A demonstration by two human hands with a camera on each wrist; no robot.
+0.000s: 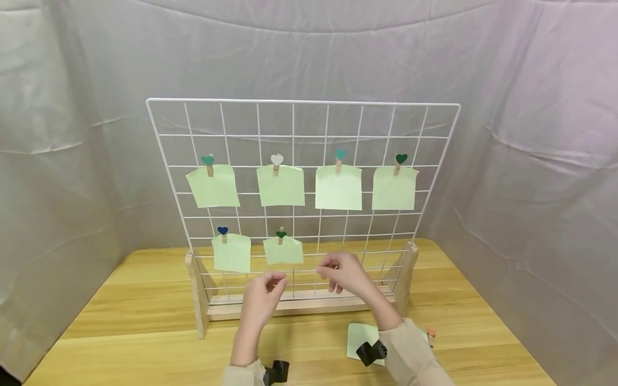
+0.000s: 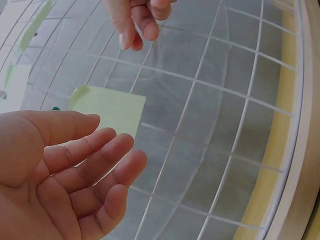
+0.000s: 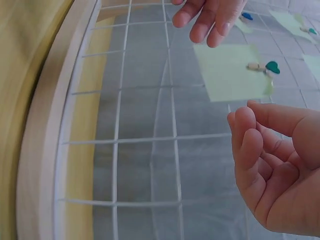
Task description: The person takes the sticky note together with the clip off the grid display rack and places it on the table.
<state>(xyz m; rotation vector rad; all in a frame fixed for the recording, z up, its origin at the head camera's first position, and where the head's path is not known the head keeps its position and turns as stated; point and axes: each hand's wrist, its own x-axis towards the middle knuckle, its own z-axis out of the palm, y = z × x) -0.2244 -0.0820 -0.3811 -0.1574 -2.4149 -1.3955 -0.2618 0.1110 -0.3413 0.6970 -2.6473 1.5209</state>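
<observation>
A white wire grid [image 1: 309, 217] stands upright in a wooden base [image 1: 309, 307]. Sticky notes hang on it in two rows, each under a heart-topped clothespin. My left hand [image 1: 263, 297] is just in front of the grid, below the lower-row note [image 1: 284, 251] with the dark green heart clothespin [image 3: 271, 67]. Its fingers are loosely bent with nothing between them, as the left wrist view shows. To the right of that note, my right hand [image 1: 345, 272] hovers before the wires. Its thumb tip and forefinger [image 3: 245, 120] are close together, and no object shows between them.
At the front right, a pale green sheet [image 1: 359, 338] lies on the wooden table [image 1: 145, 354], partly covered by the right sleeve [image 1: 415, 354]. An orange-topped clothespin [image 1: 431, 335] lies beside that sleeve. Grey cloth [image 1: 309, 53] hangs behind and at both sides.
</observation>
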